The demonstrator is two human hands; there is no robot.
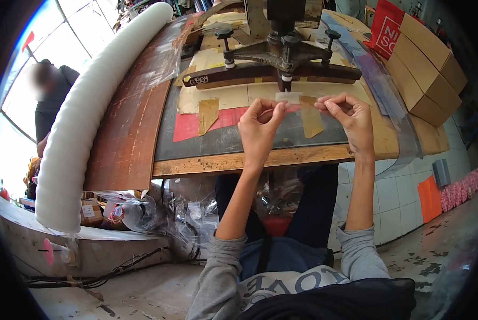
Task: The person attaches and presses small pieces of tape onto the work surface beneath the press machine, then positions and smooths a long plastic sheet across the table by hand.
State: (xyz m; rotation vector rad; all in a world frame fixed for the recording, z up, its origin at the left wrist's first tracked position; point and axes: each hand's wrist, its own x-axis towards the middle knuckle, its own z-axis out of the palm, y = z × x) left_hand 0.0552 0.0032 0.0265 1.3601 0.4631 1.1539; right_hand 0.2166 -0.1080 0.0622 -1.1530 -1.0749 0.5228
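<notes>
Both of my hands are raised over the front part of the table, below the dark metal press arm [284,58]. My left hand [260,125] pinches the left side of a small, thin, see-through piece [289,97]. At its right, my right hand [351,117] has thumb and fingertips pressed together; what they hold is too small to make out. Behind and beneath the hands lie a pink-red sheet [185,126] and two strips of brown tape, one on the left [208,117] and one between my hands [311,121].
A long white foam roll [89,106] and a brown board [129,122] lie at the left. Cardboard boxes [425,74] and a red bag [386,29] stand at the right. The table has a wooden front edge [217,162]. Another person [55,90] is at the far left.
</notes>
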